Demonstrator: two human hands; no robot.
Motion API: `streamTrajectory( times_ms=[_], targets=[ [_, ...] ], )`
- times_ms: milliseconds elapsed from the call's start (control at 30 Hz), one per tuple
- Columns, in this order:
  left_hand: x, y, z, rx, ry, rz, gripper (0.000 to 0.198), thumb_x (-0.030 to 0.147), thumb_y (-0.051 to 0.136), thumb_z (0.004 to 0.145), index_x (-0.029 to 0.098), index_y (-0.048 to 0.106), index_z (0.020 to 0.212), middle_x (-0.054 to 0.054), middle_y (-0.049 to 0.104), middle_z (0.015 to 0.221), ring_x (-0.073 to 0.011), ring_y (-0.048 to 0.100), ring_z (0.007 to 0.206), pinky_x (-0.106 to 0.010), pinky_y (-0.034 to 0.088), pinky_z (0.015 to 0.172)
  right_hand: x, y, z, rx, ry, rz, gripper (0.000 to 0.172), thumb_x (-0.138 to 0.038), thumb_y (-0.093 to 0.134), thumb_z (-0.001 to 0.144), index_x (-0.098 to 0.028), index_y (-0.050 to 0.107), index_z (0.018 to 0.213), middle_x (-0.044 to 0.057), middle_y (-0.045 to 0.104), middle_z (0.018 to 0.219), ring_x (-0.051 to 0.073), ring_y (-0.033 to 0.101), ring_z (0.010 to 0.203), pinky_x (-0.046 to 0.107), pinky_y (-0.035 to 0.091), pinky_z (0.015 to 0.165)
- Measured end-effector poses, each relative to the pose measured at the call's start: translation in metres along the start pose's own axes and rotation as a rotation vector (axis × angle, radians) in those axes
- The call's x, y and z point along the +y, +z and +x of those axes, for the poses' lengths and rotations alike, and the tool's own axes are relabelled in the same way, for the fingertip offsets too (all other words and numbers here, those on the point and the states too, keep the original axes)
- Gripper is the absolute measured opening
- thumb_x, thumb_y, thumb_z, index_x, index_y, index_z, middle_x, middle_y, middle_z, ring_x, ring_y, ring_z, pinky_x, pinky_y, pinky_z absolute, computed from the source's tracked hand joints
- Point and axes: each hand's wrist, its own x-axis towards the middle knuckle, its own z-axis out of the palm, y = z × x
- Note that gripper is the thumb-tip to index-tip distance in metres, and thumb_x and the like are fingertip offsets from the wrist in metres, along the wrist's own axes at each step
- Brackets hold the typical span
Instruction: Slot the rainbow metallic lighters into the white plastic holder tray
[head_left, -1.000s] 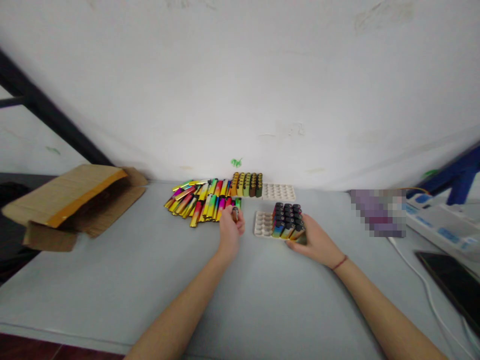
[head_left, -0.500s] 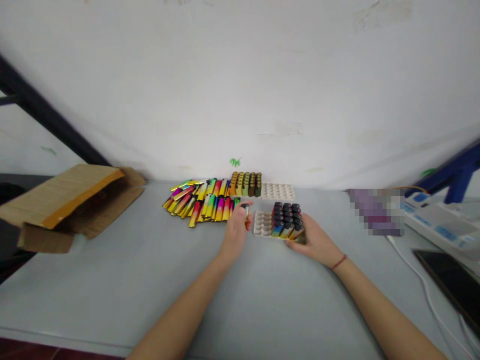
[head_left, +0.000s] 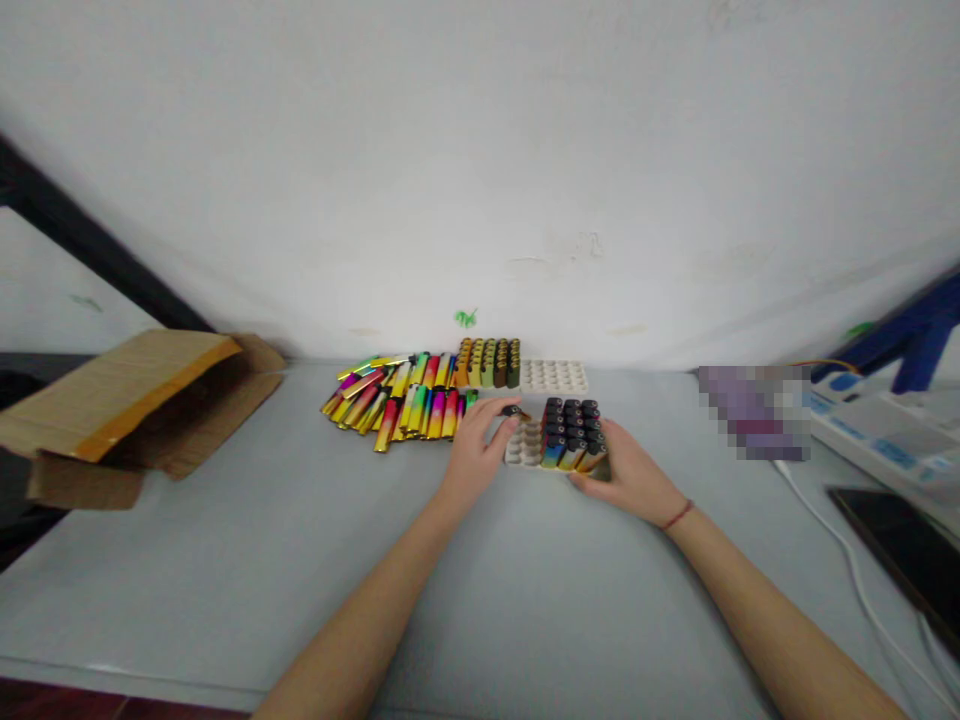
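My left hand (head_left: 472, 450) pinches a lighter (head_left: 511, 411) by its dark top end, above the bare left slots of a white slotted tray (head_left: 517, 457). Most of that lighter is hidden by the fingers. Several lighters with black tops (head_left: 573, 432) stand upright in rows in the tray's right part. My right hand (head_left: 637, 475) is closed around the tray's right end, thumb at the near side. Left of the tray, a loose pile of shiny multicoloured lighters (head_left: 397, 410) lies on the table.
Behind, by the wall, stand rows of gold-topped lighters (head_left: 489, 364), beside another white slotted tray (head_left: 555, 376) with bare slots. An open cardboard box (head_left: 142, 390) lies at left. On the right are a dark phone-like slab (head_left: 900, 550), a white cable (head_left: 847, 560) and a power strip (head_left: 877, 440).
My left hand has moved right, bringing the lighter from the tray's left edge to over its bare slots. My right hand stays at the tray's right end.
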Motion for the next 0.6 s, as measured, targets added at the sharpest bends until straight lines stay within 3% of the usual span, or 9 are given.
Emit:
streamTrajectory(
  times_ms=[233, 400, 600],
  targets=[
    [-0.006, 0.007, 0.005, -0.091, 0.068, 0.071, 0.027, 0.032, 0.051, 0.096, 0.02, 0.067, 0.115, -0.009, 0.072, 0.11, -0.0209, 0.065, 0.104, -0.036, 0.05, 0.096, 0.0, 0.001, 0.0, 0.007, -0.014, 0.005, 0.07, -0.047, 0.067, 0.079, -0.014, 0.041, 0.136, 0.019, 0.059, 0.126, 0.036, 0.057, 0.112, 0.053, 0.047, 0.099],
    [-0.008, 0.009, 0.01, -0.099, 0.074, 0.155, 0.035, 0.032, 0.053, 0.095, 0.019, 0.059, 0.128, -0.009, 0.072, 0.107, -0.0201, 0.067, 0.095, -0.037, 0.051, 0.093, 0.0, 0.0, 0.001, 0.009, -0.01, -0.02, 0.071, -0.047, 0.068, 0.079, -0.012, 0.041, 0.135, 0.02, 0.06, 0.123, 0.036, 0.057, 0.112, 0.053, 0.046, 0.099],
    [-0.006, 0.007, 0.012, -0.167, 0.16, 0.267, 0.033, 0.027, 0.043, 0.099, 0.022, 0.063, 0.126, -0.008, 0.07, 0.118, -0.0214, 0.063, 0.11, -0.038, 0.048, 0.1, -0.001, -0.001, 0.001, 0.007, -0.007, -0.024, 0.071, -0.047, 0.067, 0.078, -0.009, 0.044, 0.133, 0.021, 0.061, 0.119, 0.036, 0.059, 0.107, 0.051, 0.048, 0.096]
  ],
)
